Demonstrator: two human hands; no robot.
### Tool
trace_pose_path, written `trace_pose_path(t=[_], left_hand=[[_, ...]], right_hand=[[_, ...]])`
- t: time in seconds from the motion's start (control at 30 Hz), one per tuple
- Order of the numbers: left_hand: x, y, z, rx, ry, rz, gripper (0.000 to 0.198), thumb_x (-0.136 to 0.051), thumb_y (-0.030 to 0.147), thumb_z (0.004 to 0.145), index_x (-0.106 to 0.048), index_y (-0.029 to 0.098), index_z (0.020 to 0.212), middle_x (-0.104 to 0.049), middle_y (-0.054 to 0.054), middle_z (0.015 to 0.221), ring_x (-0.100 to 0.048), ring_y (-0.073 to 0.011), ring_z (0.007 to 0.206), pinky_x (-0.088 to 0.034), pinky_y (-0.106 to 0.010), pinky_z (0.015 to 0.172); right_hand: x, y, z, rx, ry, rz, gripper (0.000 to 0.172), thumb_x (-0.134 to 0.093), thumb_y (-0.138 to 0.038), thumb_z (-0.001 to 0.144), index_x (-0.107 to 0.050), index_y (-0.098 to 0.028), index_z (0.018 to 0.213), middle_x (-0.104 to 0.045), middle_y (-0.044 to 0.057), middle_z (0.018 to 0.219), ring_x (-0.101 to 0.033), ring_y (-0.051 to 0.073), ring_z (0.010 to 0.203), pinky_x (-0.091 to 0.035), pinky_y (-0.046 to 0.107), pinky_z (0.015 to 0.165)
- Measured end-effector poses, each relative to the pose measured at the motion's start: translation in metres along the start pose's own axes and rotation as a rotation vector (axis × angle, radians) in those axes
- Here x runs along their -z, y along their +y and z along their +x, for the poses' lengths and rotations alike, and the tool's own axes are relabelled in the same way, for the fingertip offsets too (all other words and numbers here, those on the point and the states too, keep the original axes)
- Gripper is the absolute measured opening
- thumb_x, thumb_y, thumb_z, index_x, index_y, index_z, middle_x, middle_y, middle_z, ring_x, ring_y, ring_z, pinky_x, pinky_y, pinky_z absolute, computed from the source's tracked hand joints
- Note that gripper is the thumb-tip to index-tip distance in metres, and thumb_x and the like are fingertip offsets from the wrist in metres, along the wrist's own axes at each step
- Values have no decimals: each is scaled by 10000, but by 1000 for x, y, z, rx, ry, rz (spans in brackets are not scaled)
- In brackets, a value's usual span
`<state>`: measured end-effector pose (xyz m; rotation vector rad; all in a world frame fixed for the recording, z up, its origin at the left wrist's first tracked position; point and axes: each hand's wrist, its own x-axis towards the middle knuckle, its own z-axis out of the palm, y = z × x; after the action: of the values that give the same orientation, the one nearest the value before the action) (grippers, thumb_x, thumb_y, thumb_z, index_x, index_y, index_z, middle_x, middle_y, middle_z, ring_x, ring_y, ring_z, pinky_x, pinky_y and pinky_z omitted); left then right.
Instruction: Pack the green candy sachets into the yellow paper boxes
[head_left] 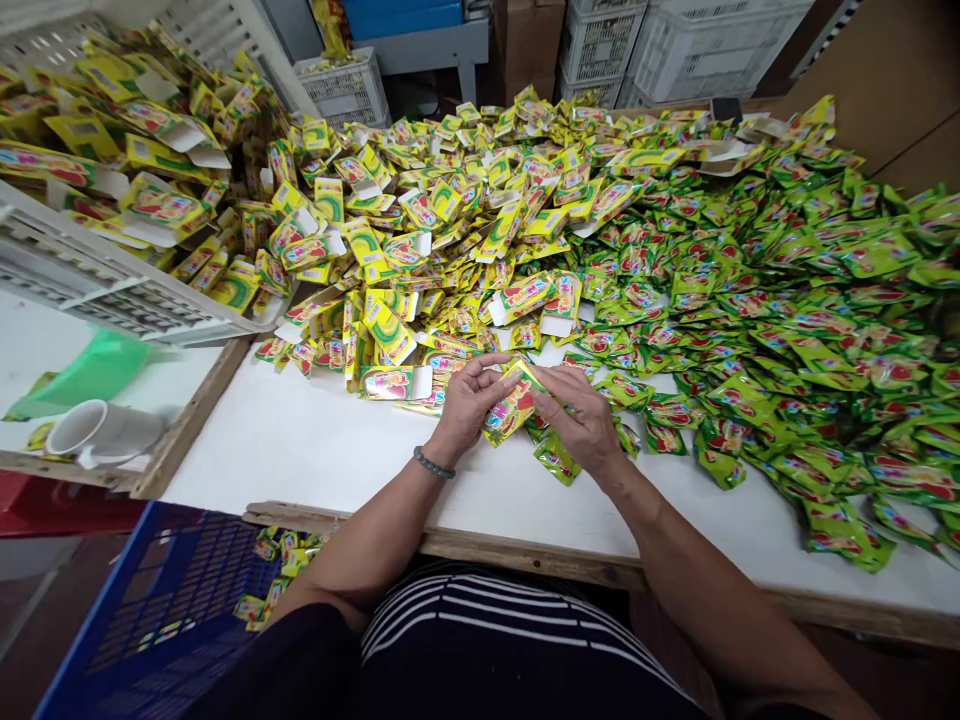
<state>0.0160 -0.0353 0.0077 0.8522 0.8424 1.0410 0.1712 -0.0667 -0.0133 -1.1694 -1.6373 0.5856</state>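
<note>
Between my two hands, above the white table, is a small yellow printed carton (511, 408). My left hand (471, 400) grips its left side, thumb on the front face. At its upper right edge, my right hand (579, 408) pinches with thumb and fingers; whether a packet is in those fingers too is hidden. Just below my right hand lies a green foil packet (557, 460). A heap of yellow cartons (390, 325), many with flaps open, spreads beyond my left hand. To the right is a broad heap of green foil packets (750, 330).
A white plastic crate (127, 270) tipped at the left spills yellow cartons. A white mug (105, 432) and a green plastic piece (90, 375) sit at far left. Below the wooden table edge (517, 555) stands a blue basket (157, 600) containing cartons. White crates (705, 50) are stacked behind.
</note>
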Motion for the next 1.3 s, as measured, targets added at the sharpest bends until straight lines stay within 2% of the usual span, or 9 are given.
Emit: trace_pose_path(t=[0.3, 0.5, 0.57, 0.67, 0.8, 0.9, 1.03, 1.17, 1.3], left_hand=[[5, 4, -1, 49, -26, 128, 538, -825, 337, 615, -572, 166, 1058, -637, 61, 623, -549, -63, 522, -417, -193, 554], [18, 28, -7, 275, -627, 844, 296, -735, 372, 721, -648, 150, 896, -654, 9, 636, -511, -84, 527, -353, -211, 523], [15, 34, -6, 148, -523, 1086, 209, -652, 361, 800, -655, 159, 854, -667, -7, 699, -561, -111, 614, -393, -233, 591], [7, 29, 2, -34, -198, 1492, 181, -642, 330, 808, -649, 164, 883, -671, -50, 821, -607, -179, 775, -433, -288, 708], [6, 5, 16, -135, -91, 1765, 326, -802, 264, 634, -637, 140, 885, -636, -140, 986, -569, -286, 992, -433, -355, 828], [15, -9, 21, -162, 29, 1556, 264, -804, 226, 625, -606, 167, 789, -620, -76, 809, -576, -244, 831, -417, -321, 725], [27, -18, 22, -108, 166, 965, 269, -782, 277, 656, -619, 190, 851, -472, 61, 514, -475, -129, 511, -355, -253, 555], [23, -24, 20, 79, 140, 376, 409, -826, 397, 577, -586, 166, 815, -539, 64, 548, -526, -96, 495, -439, -232, 516], [10, -24, 14, 159, 149, 47, 504, -863, 355, 528, -514, 172, 842, -598, 66, 622, -591, -80, 547, -517, -218, 558]], right_hand=[[2, 3, 0, 6, -91, 77, 431, -442, -458, 939, -615, -238, 1267, -660, 83, 1254, -552, 245, 1195, -419, 460, 1040], [36, 22, 7, -399, 161, -40, 343, -525, -480, 871, -684, -195, 979, -705, 38, 749, -642, 183, 665, -519, 345, 683], [38, 27, 6, -423, 46, -201, 328, -570, -506, 832, -676, -196, 817, -653, 19, 654, -603, 177, 611, -480, 320, 623], [27, 28, -1, -314, -180, -433, 351, -618, -541, 795, -662, -194, 823, -665, 67, 785, -607, 230, 776, -470, 354, 714], [5, 33, -9, -189, -221, -643, 332, -690, -488, 745, -648, -186, 876, -634, 134, 955, -555, 301, 956, -454, 427, 828], [3, 42, -8, -268, -109, -523, 242, -702, -407, 732, -635, -208, 852, -628, 83, 817, -572, 272, 830, -462, 403, 755], [14, 47, 0, -469, 53, -120, 279, -683, -447, 722, -608, -238, 891, -502, -51, 531, -498, 171, 523, -449, 326, 577], [15, 35, 6, -620, 38, 386, 445, -724, -481, 643, -557, -238, 976, -631, -47, 674, -535, 138, 496, -464, 297, 491], [3, 23, 6, -670, 54, 500, 438, -753, -494, 611, -542, -233, 891, -687, -14, 777, -572, 137, 524, -490, 301, 488]])
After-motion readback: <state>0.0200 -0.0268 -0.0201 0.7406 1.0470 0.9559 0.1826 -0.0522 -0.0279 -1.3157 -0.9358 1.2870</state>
